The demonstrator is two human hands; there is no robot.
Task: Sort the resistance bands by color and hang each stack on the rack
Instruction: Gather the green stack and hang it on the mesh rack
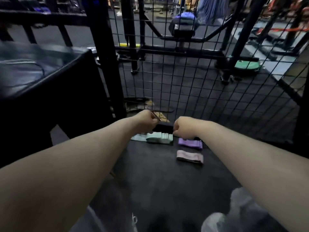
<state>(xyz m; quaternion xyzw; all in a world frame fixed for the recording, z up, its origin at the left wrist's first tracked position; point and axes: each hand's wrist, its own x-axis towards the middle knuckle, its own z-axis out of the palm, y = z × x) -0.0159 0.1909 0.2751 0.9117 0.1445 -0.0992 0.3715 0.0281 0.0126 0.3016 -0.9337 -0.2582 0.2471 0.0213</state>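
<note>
In the middle of the frame both hands meet low over the dark floor. The left hand and the right hand each have fingers curled round an end of a black band, which spans the gap between them just above the mint-green stack. The step looks like giving the black band a pile of its own. The person would do well to hold it flat and taut, then set it beside the mint stack, not on it, with edges squared. Right of centre lie a purple band and, below it, a mauve band, slightly apart. The wire grid panel stands close behind the hands and limits forward room. A black padded bench crowds the upper left.
</note>
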